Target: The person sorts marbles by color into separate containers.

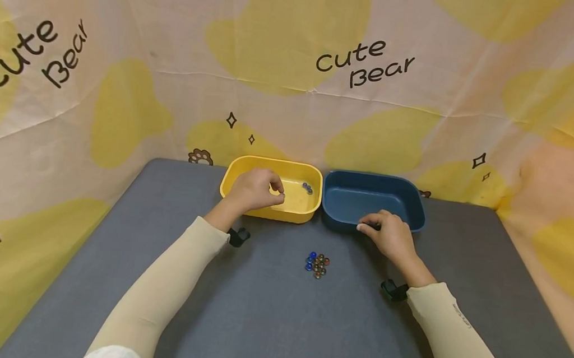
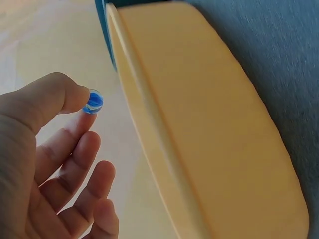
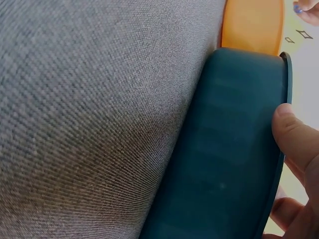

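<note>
- One marble [image 2: 96,103], blue, sits pinched in the left hand [image 1: 256,189] over the yellow tub [image 1: 286,216].
- Right hand [image 1: 392,237] grips the blue tub [image 1: 338,221] by its rim.
- Step, apparently: depositing; next move calls for low release.

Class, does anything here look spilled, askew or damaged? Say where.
Nothing stands out: the yellow tub and dark blue tub stand upright side by side; glass marbles sit clustered on the gray tabletop.
</note>
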The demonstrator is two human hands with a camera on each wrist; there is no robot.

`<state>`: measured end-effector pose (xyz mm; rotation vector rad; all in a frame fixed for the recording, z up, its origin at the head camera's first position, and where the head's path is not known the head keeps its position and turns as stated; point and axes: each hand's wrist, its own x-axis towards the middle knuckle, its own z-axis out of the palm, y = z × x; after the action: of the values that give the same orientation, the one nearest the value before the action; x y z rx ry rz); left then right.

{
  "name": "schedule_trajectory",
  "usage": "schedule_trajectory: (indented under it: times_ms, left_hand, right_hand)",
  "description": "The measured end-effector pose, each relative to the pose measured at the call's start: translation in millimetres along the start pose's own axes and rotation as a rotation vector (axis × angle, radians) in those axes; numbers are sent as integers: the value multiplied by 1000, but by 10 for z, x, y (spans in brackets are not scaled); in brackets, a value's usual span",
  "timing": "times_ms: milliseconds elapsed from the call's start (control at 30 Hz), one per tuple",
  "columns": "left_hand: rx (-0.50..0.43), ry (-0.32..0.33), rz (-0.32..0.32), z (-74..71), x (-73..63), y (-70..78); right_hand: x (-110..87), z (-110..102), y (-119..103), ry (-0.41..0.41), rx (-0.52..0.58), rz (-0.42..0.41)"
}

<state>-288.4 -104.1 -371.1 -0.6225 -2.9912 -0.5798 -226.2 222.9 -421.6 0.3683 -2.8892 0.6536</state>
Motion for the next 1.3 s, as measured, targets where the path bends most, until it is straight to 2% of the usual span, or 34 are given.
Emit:
schedule_trajectory:
  times_ms: [367,633,900,1167,1300]
  left_hand:
    - [-18,-58,-73,141,186,-246]
    - [-76,-96,-148,265,271,-431]
    - [-87,-117,-155,282,359,-476]
    - [-25,-201,-141,265,461,-473]
    - [-7,-213,-133,290,489,-494]
  right_hand:
    - [-21,-17,30,-8,0,9]
    - [-11,-41,33,-26,4,15]
    - [-2,-32,34,-20,-4,9]
    - [7,-33,14,-18,-4,6]
    - [10,-27,13,-15,-6,9]
